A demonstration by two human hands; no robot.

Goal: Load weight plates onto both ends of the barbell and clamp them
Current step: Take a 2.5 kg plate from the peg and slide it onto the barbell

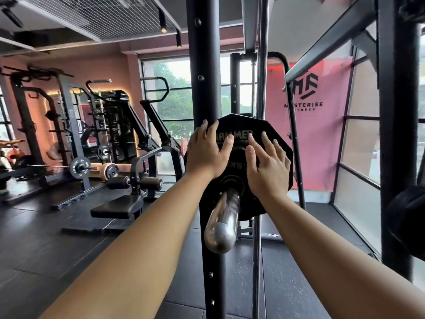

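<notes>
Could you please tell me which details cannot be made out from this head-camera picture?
Marking on the weight plate: head view, the right hand covers all but "5K".
Brand lettering on the plate: head view, the left hand partly covers its start.
Barbell's shaft and far end: head view, hidden behind the plate; only the sleeve shows.
The dark round object at right: head view, cut off by the frame edge.

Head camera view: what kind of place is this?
Most likely a commercial gym. The left hand and right hand press a black weight plate onto a chrome barbell sleeve, and racks and another loaded barbell stand to the left.
</notes>
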